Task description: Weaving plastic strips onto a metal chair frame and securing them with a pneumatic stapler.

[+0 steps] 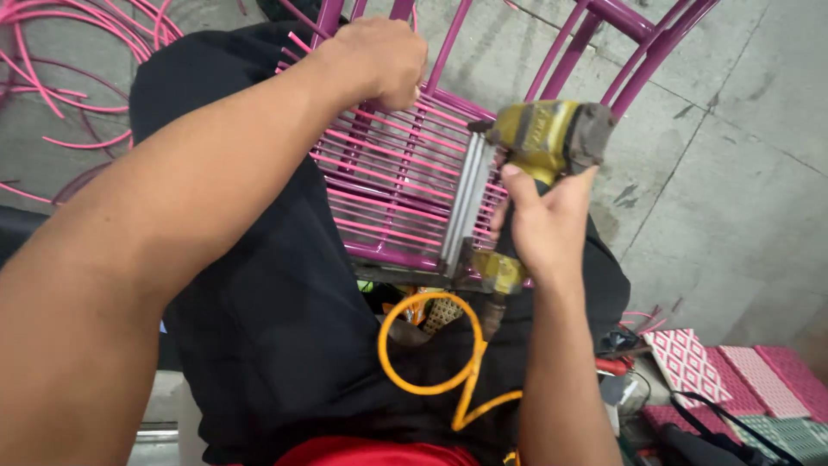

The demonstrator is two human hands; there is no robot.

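My right hand (543,226) grips the handle of a worn yellow pneumatic staple gun (542,138), its grey magazine lying across the pink cords. An orange air hose (431,380) curls down from the gun's base. My left hand (379,59) is closed on a pink plastic cord at the far side of a magenta metal chair frame (595,52). Rows of pink cord (388,181) are strung across the frame's seat, which rests against my black-clothed lap.
Loose pink cord (60,69) lies coiled on the concrete floor at the upper left. Woven patterned panels in pink, white and green (742,380) are stacked at the lower right, beside a black strap and small tools.
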